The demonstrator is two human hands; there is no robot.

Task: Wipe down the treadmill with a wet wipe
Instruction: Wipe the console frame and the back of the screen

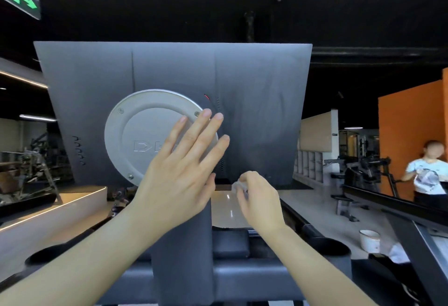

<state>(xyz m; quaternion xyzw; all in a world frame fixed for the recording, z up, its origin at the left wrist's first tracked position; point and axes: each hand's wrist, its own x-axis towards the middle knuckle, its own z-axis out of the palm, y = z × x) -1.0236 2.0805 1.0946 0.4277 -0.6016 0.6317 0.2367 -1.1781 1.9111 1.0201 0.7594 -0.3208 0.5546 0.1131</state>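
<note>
Wet wipe [238, 185] in right-hand fingers [244, 193].

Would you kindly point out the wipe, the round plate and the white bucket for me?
wipe [237, 186]: head view, its crumpled left edge.
plate [135, 133]: head view, its bare left half.
bucket [369, 241]: head view, its front wall.

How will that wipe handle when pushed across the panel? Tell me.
Probably floppy: the wet wipe sits bunched in the right hand. Likely light: a mere pinch holds it. It may glide over the smooth grey panel.
</note>
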